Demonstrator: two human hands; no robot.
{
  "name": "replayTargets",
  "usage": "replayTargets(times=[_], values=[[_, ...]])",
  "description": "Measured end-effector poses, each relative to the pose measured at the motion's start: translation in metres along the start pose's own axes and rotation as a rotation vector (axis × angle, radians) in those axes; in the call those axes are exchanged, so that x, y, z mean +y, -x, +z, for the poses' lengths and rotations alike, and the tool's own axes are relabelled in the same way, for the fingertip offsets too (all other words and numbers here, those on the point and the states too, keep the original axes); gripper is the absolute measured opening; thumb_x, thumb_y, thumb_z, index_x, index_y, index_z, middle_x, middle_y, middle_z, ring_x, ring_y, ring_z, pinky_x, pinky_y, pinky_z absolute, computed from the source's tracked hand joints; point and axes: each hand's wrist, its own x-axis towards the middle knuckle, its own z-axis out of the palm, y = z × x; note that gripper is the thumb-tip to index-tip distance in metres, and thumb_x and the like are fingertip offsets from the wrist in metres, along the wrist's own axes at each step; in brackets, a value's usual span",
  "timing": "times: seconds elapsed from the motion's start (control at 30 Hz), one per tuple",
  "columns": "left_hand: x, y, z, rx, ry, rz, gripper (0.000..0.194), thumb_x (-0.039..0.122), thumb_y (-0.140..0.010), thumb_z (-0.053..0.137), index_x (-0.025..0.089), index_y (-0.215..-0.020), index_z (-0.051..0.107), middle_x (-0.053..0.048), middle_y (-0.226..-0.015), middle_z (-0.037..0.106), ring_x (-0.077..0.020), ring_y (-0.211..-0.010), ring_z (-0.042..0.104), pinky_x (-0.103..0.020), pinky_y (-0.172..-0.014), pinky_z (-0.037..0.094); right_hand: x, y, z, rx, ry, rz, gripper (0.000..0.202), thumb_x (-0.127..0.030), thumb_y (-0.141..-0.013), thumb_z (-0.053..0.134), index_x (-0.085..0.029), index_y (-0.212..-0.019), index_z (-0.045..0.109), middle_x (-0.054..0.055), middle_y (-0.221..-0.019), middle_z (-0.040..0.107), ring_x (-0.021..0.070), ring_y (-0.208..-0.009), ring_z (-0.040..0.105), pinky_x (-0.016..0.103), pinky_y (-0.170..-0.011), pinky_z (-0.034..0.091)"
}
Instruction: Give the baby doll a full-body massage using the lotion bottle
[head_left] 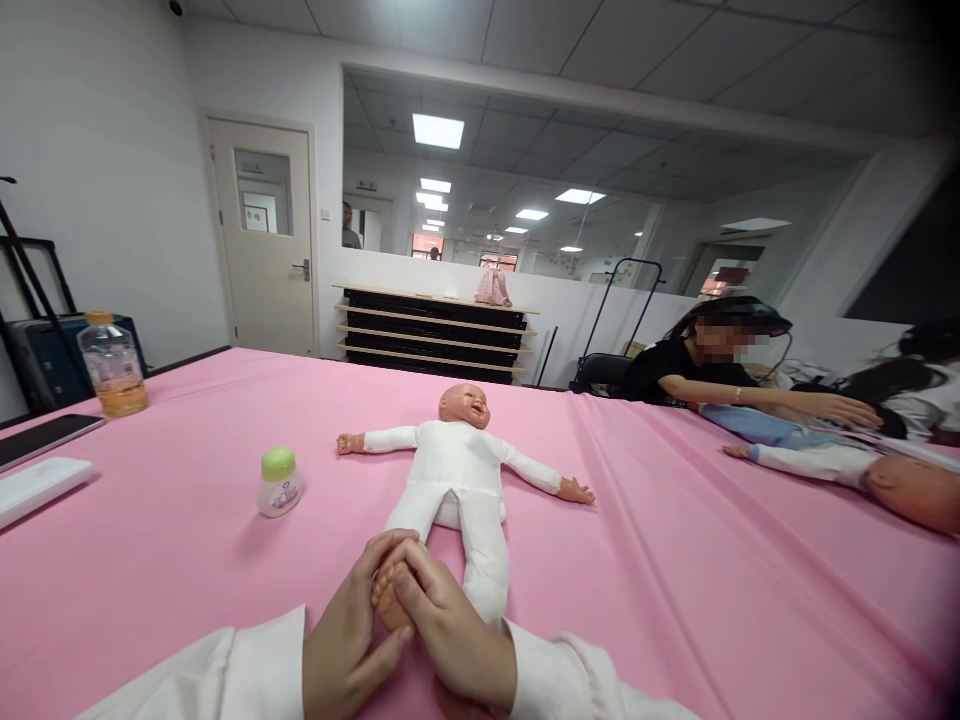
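Observation:
A baby doll [459,465] with a white cloth body lies on its back on the pink-covered table, arms spread and head away from me. My left hand [352,625] wraps the doll's foot [391,602] from the left. From the right, my right hand [450,625] closes round the same foot, its thumb on the sole. Toes show between my two hands. The doll's other foot is mostly hidden under my right wrist. Left of the doll stands a small bottle [280,483] with a green cap.
A drink bottle [112,365], a dark phone [49,440] and a white case [41,488] lie toward the table's left edge. At the right, a person [705,360] in black reaches over another doll [825,455]. The pink cloth [637,600] has folds on the right.

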Motion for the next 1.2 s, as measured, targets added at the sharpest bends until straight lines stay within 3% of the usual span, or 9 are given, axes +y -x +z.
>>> replayTargets(times=[0.17,0.33,0.4,0.5,0.6,0.77,0.97,1.13,1.2], values=[[0.004,-0.009,-0.002,0.045,0.298,-0.269,0.052,0.037,-0.089,0.037,0.021,-0.134,0.016,-0.013,-0.137,0.035,-0.0241,-0.127,0.035,-0.041,-0.106,0.029,-0.004,0.000,-0.009,-0.149,0.087,-0.128,0.039,-0.049,-0.086,0.039,-0.017,-0.107,0.047,0.009,-0.110,0.046,0.0194,-0.106,0.041,0.038,-0.097,0.031],[0.016,-0.021,-0.010,-0.002,0.514,-0.462,0.046,0.047,-0.090,0.027,0.021,-0.128,0.029,-0.009,-0.134,0.039,-0.0210,-0.126,0.036,-0.038,-0.109,0.023,0.001,-0.001,-0.015,-0.267,0.176,-0.031,0.053,-0.031,-0.080,0.053,-0.014,-0.126,0.035,0.013,-0.128,0.035,0.0217,-0.123,0.029,0.040,-0.105,0.020],[0.016,-0.022,-0.011,-0.047,0.551,-0.480,0.048,0.050,-0.089,0.025,0.022,-0.129,0.028,-0.009,-0.137,0.035,-0.0210,-0.129,0.031,-0.039,-0.110,0.021,0.004,-0.002,-0.013,-0.229,0.146,-0.024,0.044,-0.029,-0.081,0.051,-0.015,-0.121,0.040,0.012,-0.122,0.041,0.0200,-0.118,0.035,0.038,-0.103,0.025],[0.014,-0.019,-0.010,-0.119,0.533,-0.436,0.059,0.050,-0.083,0.045,0.023,-0.130,0.023,-0.010,-0.139,0.030,-0.0242,-0.132,0.025,-0.040,-0.109,0.022,0.010,-0.004,-0.009,-0.139,-0.014,0.035,0.027,-0.038,-0.083,0.050,-0.018,-0.101,0.050,0.005,-0.096,0.051,0.0150,-0.091,0.047,0.033,-0.089,0.037],[0.013,-0.018,-0.008,-0.133,0.507,-0.411,0.066,0.041,-0.075,0.060,0.024,-0.128,0.024,-0.011,-0.135,0.034,-0.0265,-0.130,0.028,-0.041,-0.107,0.024,0.015,-0.007,-0.005,-0.101,-0.205,0.125,0.032,-0.049,-0.083,0.048,-0.018,-0.088,0.050,0.000,-0.077,0.048,0.0116,-0.072,0.047,0.028,-0.073,0.042],[0.015,-0.024,-0.007,-0.074,0.613,-0.522,0.054,0.040,-0.076,0.059,0.024,-0.121,0.037,-0.008,-0.126,0.044,-0.0258,-0.125,0.034,-0.040,-0.105,0.026,0.019,-0.009,-0.009,-0.092,-0.372,0.117,0.041,-0.057,-0.080,0.046,-0.018,-0.089,0.054,0.003,-0.082,0.052,0.0142,-0.080,0.051,0.032,-0.082,0.040],[0.024,-0.030,-0.014,-0.047,0.802,-0.597,0.050,0.039,-0.076,0.058,0.025,-0.120,0.040,-0.006,-0.115,0.053,-0.0256,-0.116,0.046,-0.040,-0.098,0.034,0.024,-0.009,-0.016,-0.221,-0.429,0.156,0.051,-0.040,-0.066,0.071,-0.019,-0.109,0.052,0.003,-0.097,0.050,0.0128,-0.086,0.047,0.028,-0.079,0.037],[0.021,-0.025,-0.012,-0.012,0.814,-0.598,0.044,0.042,-0.082,0.050,0.025,-0.121,0.040,-0.007,-0.123,0.048,-0.0248,-0.120,0.042,-0.040,-0.101,0.031,0.028,-0.009,-0.011,-0.208,-0.396,0.170,0.045,-0.042,-0.070,0.067,-0.019,-0.107,0.053,-0.002,-0.075,0.046,0.0091,-0.068,0.044,0.026,-0.070,0.039],[0.017,-0.021,-0.009,0.006,0.784,-0.571,0.045,0.046,-0.084,0.045,0.024,-0.123,0.038,-0.008,-0.128,0.045,-0.0248,-0.124,0.038,-0.040,-0.103,0.029,0.026,-0.010,-0.010,-0.166,-0.329,0.160,0.043,-0.045,-0.074,0.063,-0.018,-0.106,0.054,-0.001,-0.078,0.049,0.0104,-0.073,0.047,0.028,-0.075,0.040]])
